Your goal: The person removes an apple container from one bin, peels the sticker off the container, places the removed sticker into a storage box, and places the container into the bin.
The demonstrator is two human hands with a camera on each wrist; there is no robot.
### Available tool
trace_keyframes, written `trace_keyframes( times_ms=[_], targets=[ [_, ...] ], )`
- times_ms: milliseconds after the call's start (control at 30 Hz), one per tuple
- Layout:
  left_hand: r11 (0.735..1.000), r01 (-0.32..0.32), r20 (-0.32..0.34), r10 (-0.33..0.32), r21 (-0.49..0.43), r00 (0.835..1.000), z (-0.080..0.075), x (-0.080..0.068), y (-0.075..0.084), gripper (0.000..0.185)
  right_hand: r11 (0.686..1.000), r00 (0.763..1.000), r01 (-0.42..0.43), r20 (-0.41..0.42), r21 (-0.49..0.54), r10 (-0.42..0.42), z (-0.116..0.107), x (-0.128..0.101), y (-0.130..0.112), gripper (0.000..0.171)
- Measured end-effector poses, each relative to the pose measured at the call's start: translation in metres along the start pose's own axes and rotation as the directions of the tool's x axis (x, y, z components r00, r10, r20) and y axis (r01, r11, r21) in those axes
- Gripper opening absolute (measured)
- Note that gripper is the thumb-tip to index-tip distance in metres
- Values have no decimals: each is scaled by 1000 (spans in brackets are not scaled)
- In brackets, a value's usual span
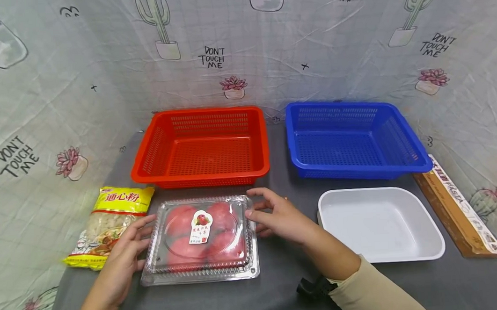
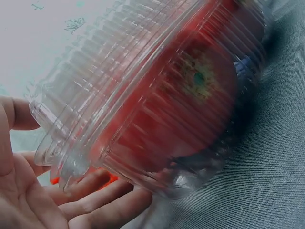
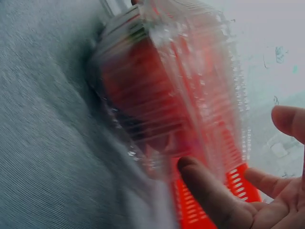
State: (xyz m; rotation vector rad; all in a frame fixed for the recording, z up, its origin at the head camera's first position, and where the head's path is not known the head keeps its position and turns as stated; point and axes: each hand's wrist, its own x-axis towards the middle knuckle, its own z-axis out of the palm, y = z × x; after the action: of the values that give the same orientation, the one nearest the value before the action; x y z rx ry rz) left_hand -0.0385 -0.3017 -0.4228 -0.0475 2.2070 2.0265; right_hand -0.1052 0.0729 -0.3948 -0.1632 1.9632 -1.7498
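Note:
A clear plastic clamshell box (image 1: 161,258) of red apples (image 2: 162,109) lies on the grey table, with a white label (image 1: 201,226) on its lid. At its left side is my left hand (image 1: 121,260), its fingers spread loosely along the edge. The left wrist view has those fingers (image 2: 109,202) close beside the rim; contact is hard to tell. My right hand (image 1: 279,216) is at the box's right edge, thumb and fingers extended. In the blurred right wrist view, the right fingers (image 3: 209,191) are spread around the corner without curling round it.
Behind the box stands a red basket (image 1: 201,181), with a blue basket (image 1: 363,171) to its right. A white tray (image 1: 380,227) lies at right, beside a long pasta box (image 1: 460,214). A yellow macaroni bag (image 1: 122,206) lies at left, near my left hand. Patterned cloth surrounds the table.

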Motion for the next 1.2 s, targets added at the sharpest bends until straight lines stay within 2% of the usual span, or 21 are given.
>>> trace_keyframes(
  times_ms=[100, 133, 200, 300, 400, 467, 567, 600, 700, 833, 933, 1000, 1200],
  targets=[
    [999, 5, -24, -4, 47, 1000, 2, 1, 3, 47, 983, 998, 49, -26, -177, -55, -3, -1, -8, 63],
    [998, -4, -33, 6, 63, 999, 3, 1, 4, 46, 965, 996, 72, -39, -251, -84, -3, -1, -10, 62],
    [996, -36, -46, 40, 84, 998, 5, 2, 7, 46, 910, 986, 109, -72, -399, -149, -3, -2, -16, 61],
    [987, -128, -43, 133, 100, 990, 8, 2, 12, 47, 801, 961, 166, -87, -575, -262, -3, -2, -24, 60],
    [961, -226, -18, 231, 157, 973, 13, 3, 20, 50, 687, 929, 244, -37, -685, -368, -2, -1, -33, 58],
    [927, -279, 7, 287, 252, 958, 17, 4, 26, 51, 596, 899, 306, 19, -743, -438, -1, 1, -40, 56],
    [854, -316, 46, 327, 414, 944, 22, 4, 34, 52, 474, 861, 382, 120, -793, -494, 4, 4, -52, 51],
    [827, -323, 56, 336, 460, 940, 24, 3, 36, 52, 441, 853, 405, 158, -801, -497, 6, 5, -56, 50],
    [780, -307, 71, 322, 545, 944, 30, 2, 39, 54, 351, 835, 471, 281, -809, -473, 15, 10, -66, 50],
    [741, -308, 79, 327, 597, 942, 38, 2, 39, 59, 201, 810, 534, 430, -821, -398, 28, 18, -74, 52],
    [722, -315, 82, 339, 616, 937, 40, 4, 35, 60, 107, 810, 547, 493, -830, -317, 39, 22, -78, 55],
    [719, -317, 83, 342, 618, 936, 39, 5, 32, 62, 84, 822, 542, 507, -836, -258, 44, 25, -82, 57],
    [711, -337, 87, 365, 617, 927, 40, 5, 26, 73, 79, 859, 509, 500, -857, -111, 58, 32, -89, 58]
  ],
)
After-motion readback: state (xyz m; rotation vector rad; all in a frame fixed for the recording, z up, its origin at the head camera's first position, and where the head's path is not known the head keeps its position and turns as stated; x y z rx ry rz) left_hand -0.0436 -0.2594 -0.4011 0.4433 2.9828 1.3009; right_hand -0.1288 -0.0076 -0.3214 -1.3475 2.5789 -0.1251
